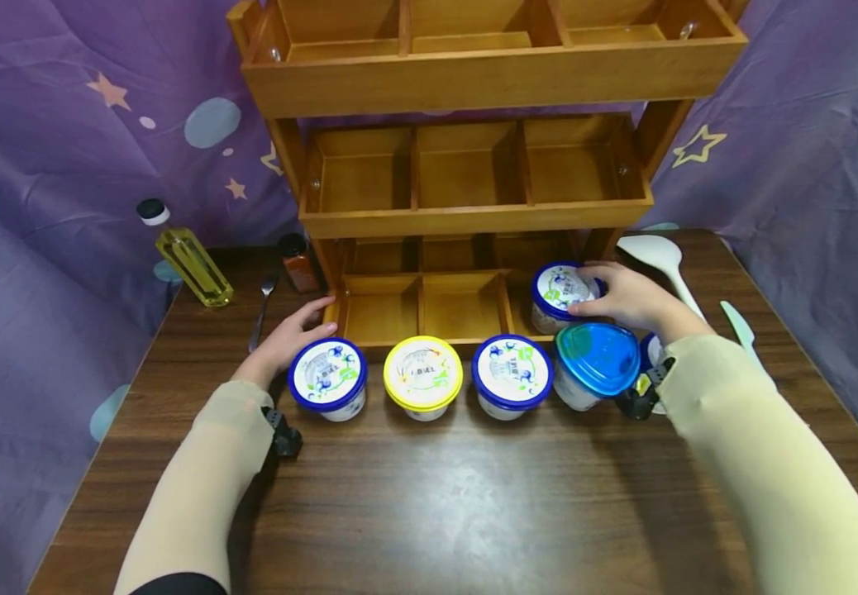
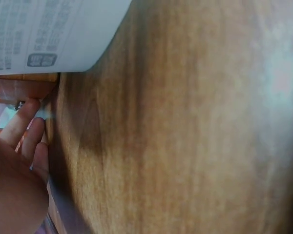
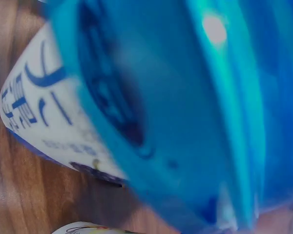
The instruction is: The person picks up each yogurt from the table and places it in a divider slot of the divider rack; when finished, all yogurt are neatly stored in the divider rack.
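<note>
My right hand (image 1: 626, 297) grips a blue-lidded yogurt tub (image 1: 559, 285) by its lid at the right compartment of the wooden rack's lowest tier (image 1: 466, 342). Thumb and fingers lie on opposite sides of that lid. On the left, my left hand (image 1: 291, 339) rests its fingertips against the tier's left end. A row of tubs stands before the rack: a blue-lidded tub (image 1: 327, 376), a yellow-lidded tub (image 1: 423, 376), another blue-lidded tub (image 1: 512, 372) and a tub with a domed translucent blue lid (image 1: 597, 359). My right wrist partly hides one more tub (image 1: 650, 351).
Two upper tiers (image 1: 474, 219) with divided compartments rise behind. Left of the rack are an oil bottle (image 1: 194, 264), a fork (image 1: 262, 310) and a dark-capped jar (image 1: 298, 264). A white ladle (image 1: 660, 256) and a pale green knife (image 1: 740, 326) lie at right.
</note>
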Motion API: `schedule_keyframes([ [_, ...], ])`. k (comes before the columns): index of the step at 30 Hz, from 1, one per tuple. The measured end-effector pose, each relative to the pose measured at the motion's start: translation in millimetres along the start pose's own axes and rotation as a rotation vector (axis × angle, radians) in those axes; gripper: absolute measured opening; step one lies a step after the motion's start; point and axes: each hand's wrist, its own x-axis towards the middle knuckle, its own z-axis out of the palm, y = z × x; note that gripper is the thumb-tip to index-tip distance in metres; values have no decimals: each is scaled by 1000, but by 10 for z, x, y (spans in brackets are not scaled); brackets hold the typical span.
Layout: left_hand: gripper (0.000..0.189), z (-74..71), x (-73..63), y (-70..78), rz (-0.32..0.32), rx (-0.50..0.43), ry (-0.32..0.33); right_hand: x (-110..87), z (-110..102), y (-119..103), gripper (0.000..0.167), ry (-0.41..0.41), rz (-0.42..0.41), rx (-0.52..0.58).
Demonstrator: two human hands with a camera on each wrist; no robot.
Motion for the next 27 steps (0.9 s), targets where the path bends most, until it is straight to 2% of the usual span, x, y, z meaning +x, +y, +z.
schedule_keyframes([
  [6,63,2,-6,11,-14,-1,-9,-19,-2,9,88,-21,14,-12],
  [13,62,14,-11,6,-9,-12,-3,-101,-67,48,86,16,-3,-3],
  [20,62,24,-30,11,-8,-15,-2,-301,-179,186,80,-10,-5,35],
  [27,62,9,-13,-8,8,-14,4,-505,-220,365,81,-39,50,25],
])
